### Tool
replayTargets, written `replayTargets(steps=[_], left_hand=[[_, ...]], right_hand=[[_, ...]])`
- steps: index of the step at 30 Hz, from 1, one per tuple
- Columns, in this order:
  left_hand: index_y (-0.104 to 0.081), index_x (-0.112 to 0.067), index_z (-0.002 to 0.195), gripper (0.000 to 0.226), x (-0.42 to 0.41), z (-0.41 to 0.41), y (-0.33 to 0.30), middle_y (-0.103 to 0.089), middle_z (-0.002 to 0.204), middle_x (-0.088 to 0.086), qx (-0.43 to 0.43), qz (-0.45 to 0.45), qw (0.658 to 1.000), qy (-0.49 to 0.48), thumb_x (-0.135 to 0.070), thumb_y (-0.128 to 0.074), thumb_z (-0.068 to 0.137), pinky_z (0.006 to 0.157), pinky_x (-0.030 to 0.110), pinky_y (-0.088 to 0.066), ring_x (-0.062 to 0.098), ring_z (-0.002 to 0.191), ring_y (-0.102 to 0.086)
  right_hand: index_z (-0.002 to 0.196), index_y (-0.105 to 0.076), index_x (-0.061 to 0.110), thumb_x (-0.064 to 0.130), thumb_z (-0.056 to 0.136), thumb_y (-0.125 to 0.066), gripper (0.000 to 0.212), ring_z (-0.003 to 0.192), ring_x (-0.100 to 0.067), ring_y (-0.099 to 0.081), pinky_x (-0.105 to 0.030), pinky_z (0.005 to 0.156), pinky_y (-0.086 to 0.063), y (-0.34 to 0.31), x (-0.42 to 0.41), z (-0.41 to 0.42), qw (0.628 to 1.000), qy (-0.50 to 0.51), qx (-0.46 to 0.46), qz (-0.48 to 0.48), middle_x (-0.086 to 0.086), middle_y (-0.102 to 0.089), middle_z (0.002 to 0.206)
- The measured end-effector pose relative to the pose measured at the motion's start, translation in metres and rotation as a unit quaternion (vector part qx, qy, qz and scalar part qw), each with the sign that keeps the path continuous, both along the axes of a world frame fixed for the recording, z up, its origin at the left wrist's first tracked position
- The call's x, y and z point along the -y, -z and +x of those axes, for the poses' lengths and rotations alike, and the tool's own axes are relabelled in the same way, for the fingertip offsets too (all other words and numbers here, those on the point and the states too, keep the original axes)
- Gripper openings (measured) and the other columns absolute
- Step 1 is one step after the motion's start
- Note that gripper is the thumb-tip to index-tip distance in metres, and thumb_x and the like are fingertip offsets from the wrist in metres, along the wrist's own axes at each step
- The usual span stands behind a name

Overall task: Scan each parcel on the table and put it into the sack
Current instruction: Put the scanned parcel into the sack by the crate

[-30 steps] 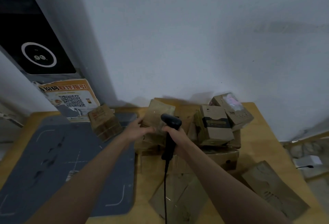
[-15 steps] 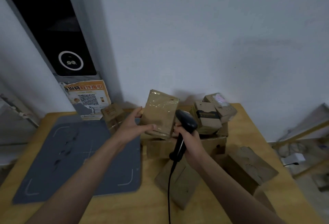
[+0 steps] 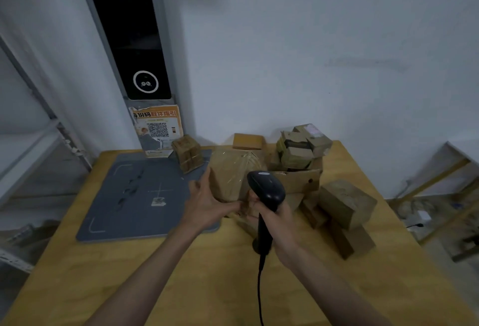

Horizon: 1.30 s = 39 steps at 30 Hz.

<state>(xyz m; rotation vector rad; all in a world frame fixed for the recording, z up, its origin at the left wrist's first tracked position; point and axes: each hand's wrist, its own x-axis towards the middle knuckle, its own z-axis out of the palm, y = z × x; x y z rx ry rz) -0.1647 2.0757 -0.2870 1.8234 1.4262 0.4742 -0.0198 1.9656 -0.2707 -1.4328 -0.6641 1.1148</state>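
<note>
Left hand (image 3: 204,203) cupped under and against the near left side of a tape-wrapped brown parcel (image 3: 230,175), thumb up along its left edge, fingers curled beneath, parcel held raised and tilted above the wooden table (image 3: 181,281). Right hand (image 3: 274,218) wrapped tight round the grip of a black handheld scanner (image 3: 265,190), scanner head just right of the held parcel and overlapping its lower right corner, cable (image 3: 259,292) trailing down toward the near edge. Behind and to the right, an open cardboard carton (image 3: 300,180) topped with a heap of small boxes (image 3: 300,149). Further right, two larger brown parcels (image 3: 346,202) stacked near the table's right side. Left of centre, a grey mat (image 3: 129,196) flat on the table, a small strapped box (image 3: 188,153) standing at its far right corner. Against the wall, a dark panel (image 3: 134,30) with a white ring, an orange QR-code notice (image 3: 156,128) below it. Sack not visible in the head view.
</note>
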Motion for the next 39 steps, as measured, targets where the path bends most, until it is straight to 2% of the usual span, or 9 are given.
replayTargets(steps=[5,10,13,17,19,25,28,34,39], left_hand=[[0.010,-0.042,0.153,0.140,0.044,-0.021,-0.006,-0.022,0.132,-0.004,-0.010,0.053,0.998,0.017,-0.069,-0.082,0.051,0.099,0.049,-0.047,0.030,0.123,-0.046],[0.019,-0.042,0.152,0.153,0.078,-0.028,-0.002,-0.017,0.136,-0.010,-0.017,0.131,0.991,0.025,-0.069,-0.085,0.043,0.098,0.052,-0.049,0.027,0.125,-0.042],[-0.005,-0.044,0.152,0.140,0.079,-0.032,-0.003,-0.024,0.143,-0.015,0.040,0.123,0.991,0.024,-0.070,-0.087,0.042,0.106,0.047,-0.042,0.018,0.133,-0.037],[-0.043,-0.037,0.117,0.085,0.083,-0.027,-0.023,-0.047,0.131,-0.010,0.109,0.035,0.993,0.020,-0.087,-0.067,0.053,0.090,0.028,-0.039,0.013,0.124,-0.045],[-0.048,-0.030,0.109,0.085,0.083,-0.020,-0.033,-0.054,0.123,-0.006,0.128,0.010,0.992,0.019,-0.093,-0.053,0.052,0.081,0.025,-0.040,0.012,0.115,-0.052],[-0.050,-0.036,0.136,0.075,0.084,0.002,-0.042,-0.060,0.127,-0.008,0.153,-0.018,0.986,0.063,-0.083,-0.050,0.077,0.083,0.024,-0.046,0.009,0.114,-0.058],[-0.055,-0.037,0.131,0.064,0.088,0.012,-0.041,-0.060,0.128,-0.017,0.134,0.019,0.986,0.095,-0.075,-0.058,0.079,0.092,0.024,-0.050,0.002,0.117,-0.057],[-0.056,-0.037,0.133,0.073,0.099,0.029,-0.046,-0.055,0.128,-0.019,0.066,0.103,0.982,0.142,-0.077,-0.054,0.072,0.099,0.030,-0.047,-0.001,0.118,-0.052],[-0.066,-0.029,0.109,0.056,0.101,0.036,-0.053,-0.063,0.115,-0.017,0.096,0.071,0.988,0.093,-0.074,-0.062,0.076,0.084,0.020,-0.045,0.000,0.108,-0.057]], right_hand=[[0.113,-0.064,0.021,0.011,0.097,-0.065,0.019,0.072,-0.004,-0.074,-0.019,0.057,-0.055,-0.015,0.027,-0.001,0.990,0.074,-0.114,0.033,0.000,-0.075,0.098],[0.125,-0.064,0.015,0.024,0.097,-0.066,0.030,0.094,-0.020,-0.076,-0.035,0.077,-0.059,-0.026,0.038,-0.001,0.975,0.065,-0.205,0.049,-0.007,-0.078,0.104],[0.131,-0.061,0.014,0.031,0.097,-0.065,0.038,0.099,-0.022,-0.075,-0.033,0.072,-0.062,-0.027,0.043,0.002,0.973,0.060,-0.216,0.055,-0.008,-0.077,0.109],[0.137,-0.056,0.019,0.032,0.094,-0.068,0.046,0.102,-0.022,-0.074,-0.038,0.078,-0.060,-0.020,0.053,0.013,0.975,0.072,-0.203,0.056,-0.007,-0.076,0.114],[0.131,-0.060,0.019,0.029,0.093,-0.070,0.040,0.098,-0.021,-0.075,-0.038,0.078,-0.058,-0.016,0.058,0.019,0.976,0.078,-0.194,0.053,-0.006,-0.077,0.110],[0.124,-0.060,0.017,0.009,0.088,-0.074,0.039,0.104,-0.025,-0.070,-0.040,0.086,-0.056,-0.002,0.068,0.044,0.977,0.104,-0.185,0.029,-0.009,-0.073,0.114],[0.128,-0.060,0.011,0.002,0.086,-0.072,0.044,0.110,-0.031,-0.066,-0.044,0.090,-0.056,0.006,0.068,0.057,0.974,0.104,-0.201,0.018,-0.016,-0.069,0.121],[0.129,-0.062,0.006,-0.003,0.084,-0.066,0.046,0.120,-0.038,-0.060,-0.056,0.105,-0.048,0.025,0.071,0.079,0.960,0.116,-0.255,0.021,-0.021,-0.064,0.130],[0.130,-0.061,0.007,-0.001,0.086,-0.068,0.045,0.117,-0.034,-0.063,-0.047,0.095,-0.053,0.024,0.075,0.081,0.964,0.110,-0.234,0.054,-0.016,-0.068,0.125]])
